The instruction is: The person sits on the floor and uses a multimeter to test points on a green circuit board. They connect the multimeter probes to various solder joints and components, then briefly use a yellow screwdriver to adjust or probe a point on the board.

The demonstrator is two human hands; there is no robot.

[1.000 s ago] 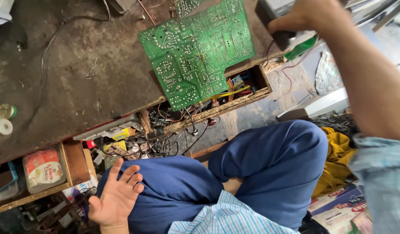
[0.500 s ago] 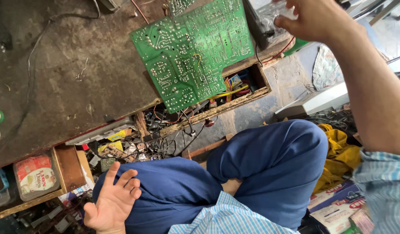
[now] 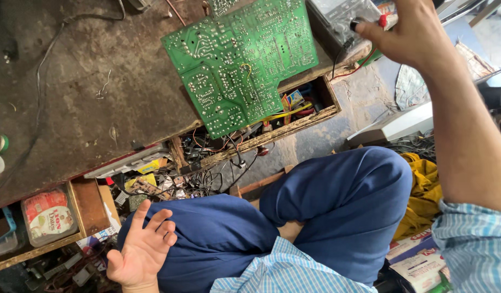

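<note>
At the upper right of the frame the right hand (image 3: 418, 32) pinches a red-and-black probe (image 3: 369, 23) beside a grey meter (image 3: 337, 19). The left hand (image 3: 142, 249), fingers spread and holding nothing, rests on the knee at lower left. A green circuit board (image 3: 242, 62) overhangs the tabletop (image 3: 87, 92) above an open wooden drawer (image 3: 294, 116) stuffed with wires and small parts.

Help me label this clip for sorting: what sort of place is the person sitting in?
Most likely a small electronics repair workshop. A bare green circuit board lies solder-side up on a stained, worn workbench, and an open wooden drawer beneath is crammed with loose wires and small parts. The right hand reaches toward a boxy device at the bench's edge.
</note>
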